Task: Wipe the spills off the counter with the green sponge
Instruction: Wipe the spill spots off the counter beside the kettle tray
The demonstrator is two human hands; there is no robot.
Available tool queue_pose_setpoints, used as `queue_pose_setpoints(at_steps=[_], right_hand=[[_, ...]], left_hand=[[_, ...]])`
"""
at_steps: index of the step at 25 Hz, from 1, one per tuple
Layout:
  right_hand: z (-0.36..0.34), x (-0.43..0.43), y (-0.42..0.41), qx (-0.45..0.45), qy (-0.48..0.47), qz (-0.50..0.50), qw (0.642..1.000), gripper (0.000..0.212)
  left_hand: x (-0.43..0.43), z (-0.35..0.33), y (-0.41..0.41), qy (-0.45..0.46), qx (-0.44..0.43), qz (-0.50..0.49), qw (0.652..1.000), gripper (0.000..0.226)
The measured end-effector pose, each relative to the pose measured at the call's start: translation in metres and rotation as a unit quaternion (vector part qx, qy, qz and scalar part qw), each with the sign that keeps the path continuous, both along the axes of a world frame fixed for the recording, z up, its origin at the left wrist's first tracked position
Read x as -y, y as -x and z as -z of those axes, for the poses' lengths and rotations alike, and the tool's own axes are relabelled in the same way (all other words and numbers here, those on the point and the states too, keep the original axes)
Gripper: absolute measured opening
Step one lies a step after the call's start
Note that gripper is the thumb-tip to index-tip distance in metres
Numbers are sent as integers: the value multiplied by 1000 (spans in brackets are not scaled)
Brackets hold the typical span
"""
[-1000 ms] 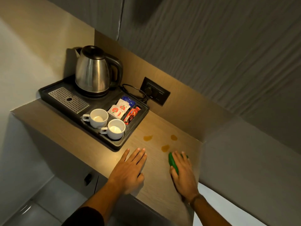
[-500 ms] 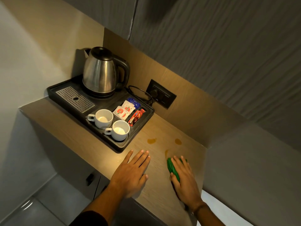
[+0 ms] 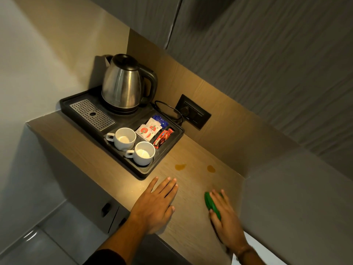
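Note:
My right hand [image 3: 227, 222] presses flat on the green sponge [image 3: 211, 205], which lies on the wooden counter [image 3: 191, 188] near its right front part. Only the sponge's left edge shows under my fingers. Two amber spills remain on the counter beyond the sponge: one [image 3: 180, 166] close to the tray corner, another [image 3: 210, 168] nearer the back wall. My left hand [image 3: 156, 205] rests flat on the counter, fingers spread, holding nothing.
A black tray [image 3: 145, 172] sits at the left with a steel kettle [image 3: 124, 85], two white cups [image 3: 125, 138] [image 3: 144, 153] and sachets [image 3: 150, 129]. A wall socket [image 3: 193, 111] with a cord is behind. A wall bounds the counter's right side.
The third spill, nearest the sponge, is gone. My right hand with the sponge pushed onto it, then drew back toward the front edge. My left hand stayed put.

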State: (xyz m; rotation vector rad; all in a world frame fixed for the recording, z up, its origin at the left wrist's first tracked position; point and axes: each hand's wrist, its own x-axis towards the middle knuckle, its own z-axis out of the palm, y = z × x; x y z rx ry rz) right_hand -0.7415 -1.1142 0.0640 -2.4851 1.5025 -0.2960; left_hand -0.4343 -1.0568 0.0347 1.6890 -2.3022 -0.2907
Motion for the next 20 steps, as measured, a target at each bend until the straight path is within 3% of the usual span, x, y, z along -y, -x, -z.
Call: queue_pose_setpoints(at_steps=[4,9,14,17,20], right_hand=[[-15,74,-46,19,-13,138,990,57],[0,32,-6,11,-3,-12,1000,56],[-21,110,-40,25,-25,154,987,54],[-12,101,-58,15,-13,53,998,56],[-3,62,-11,30,-10,-15,999,56]], left_hand=[[1,0,-1,-6,2,0,1000,69],[1,0,0,-19,-1,3,1000,69],[1,0,-1,-16,2,4,1000,69],[1,0,1,-18,2,6,1000,69],[1,1,0,-16,-2,5,1000,70]])
